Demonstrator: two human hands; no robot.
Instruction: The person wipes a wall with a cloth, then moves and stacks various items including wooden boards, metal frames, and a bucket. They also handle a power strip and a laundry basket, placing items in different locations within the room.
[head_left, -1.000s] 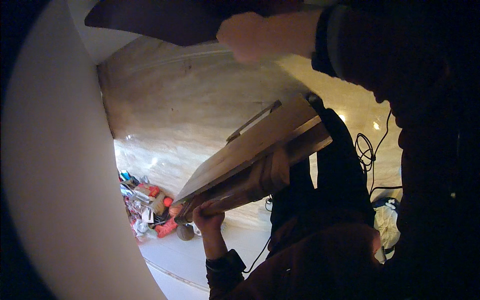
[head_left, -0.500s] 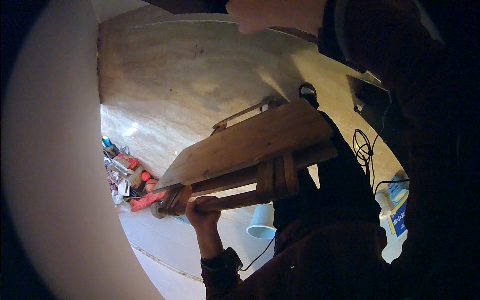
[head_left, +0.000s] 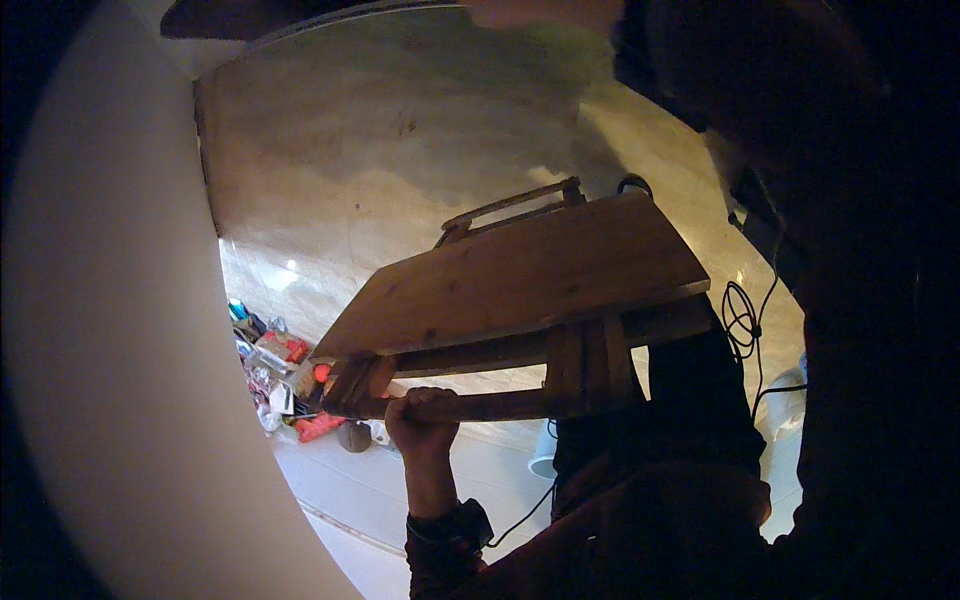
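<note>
A small brown wooden folding table (head_left: 520, 275) is held tilted in front of my body, its flat top facing up and outward. My left hand (head_left: 422, 415) is closed around a lower wooden rail of its frame, with the fingers wrapped over the bar. Beyond the tabletop another part of the wooden frame (head_left: 510, 203) sticks out. My right hand (head_left: 545, 12) is raised at the top edge, blurred and mostly cut off, so its fingers are hidden. Close to it a dark object (head_left: 215, 20) shows along the upper edge; whether the hand touches it cannot be made out.
Heaped clutter (head_left: 275, 365) in red, white and brown lies at the left, beside a dark round ball (head_left: 354, 436). A pale wall (head_left: 130, 330) rises close on my left. Black cable (head_left: 740, 320) hangs in loops at the right. Part of a light blue bucket (head_left: 543, 455) shows below the table.
The wooden table has shifted right in view, with my left hand still gripping it. My right hand has moved up, further out of view. The bucket is now more covered.
</note>
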